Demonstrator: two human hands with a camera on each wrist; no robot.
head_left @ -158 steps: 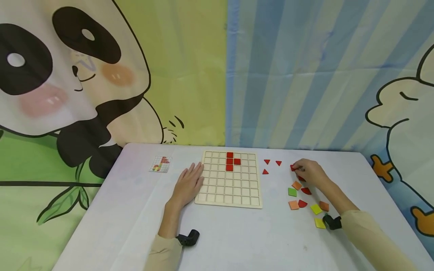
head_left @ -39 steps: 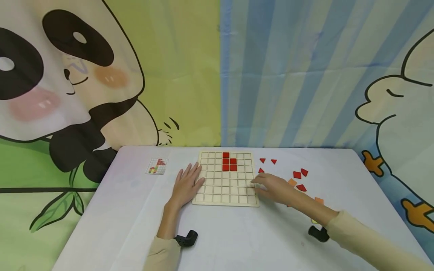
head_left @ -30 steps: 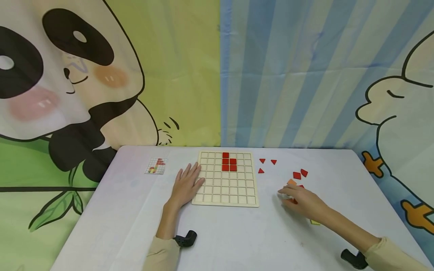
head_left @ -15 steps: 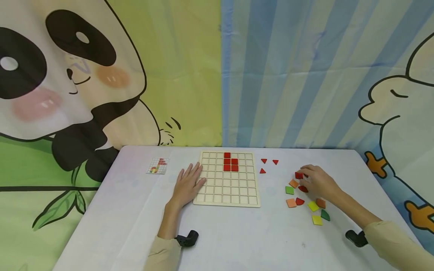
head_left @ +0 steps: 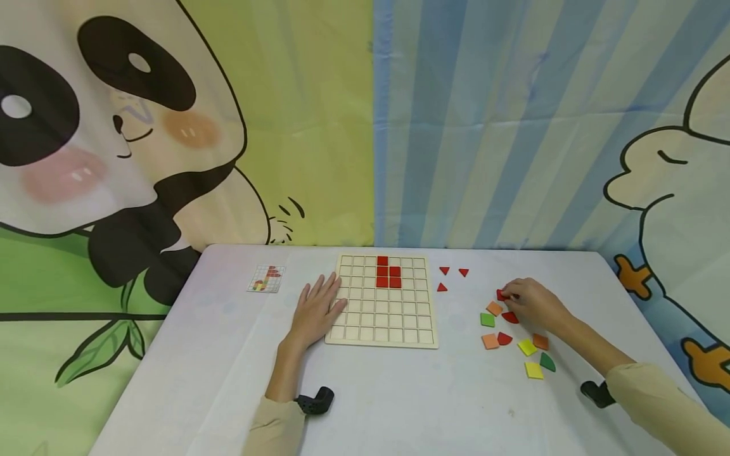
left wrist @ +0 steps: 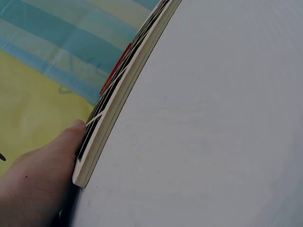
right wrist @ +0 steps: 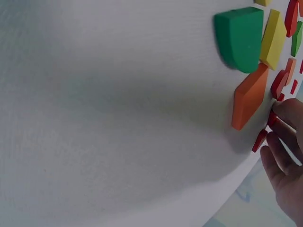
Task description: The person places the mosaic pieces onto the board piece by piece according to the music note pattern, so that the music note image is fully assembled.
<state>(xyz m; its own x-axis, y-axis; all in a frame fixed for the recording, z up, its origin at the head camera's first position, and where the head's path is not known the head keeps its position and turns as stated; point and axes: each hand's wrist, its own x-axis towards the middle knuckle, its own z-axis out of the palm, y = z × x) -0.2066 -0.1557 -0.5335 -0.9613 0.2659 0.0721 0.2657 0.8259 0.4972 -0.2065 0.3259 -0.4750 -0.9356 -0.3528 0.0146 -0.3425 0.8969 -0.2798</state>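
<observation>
A pale wooden grid board lies on the table, with several red square tiles set in its upper cells. My left hand rests flat along the board's left edge; in the left wrist view the left thumb touches the rim. To the right of the board, my right hand pinches a red square tile at the table surface, among loose tiles. The right wrist view shows the thumb and fingers around that tile, partly hiding it. Another red piece lies just below the fingertips.
Three red triangles lie right of the board. Nearer me are orange, green and yellow squares, red quarter-rounds and a green quarter-round. A small pattern card lies at the left. A printed cloth hangs behind the table.
One more red square sits on the board than in the oldest frame. My right hand has gone from the board back right to the loose tiles and holds a red square. The left hand stays.
</observation>
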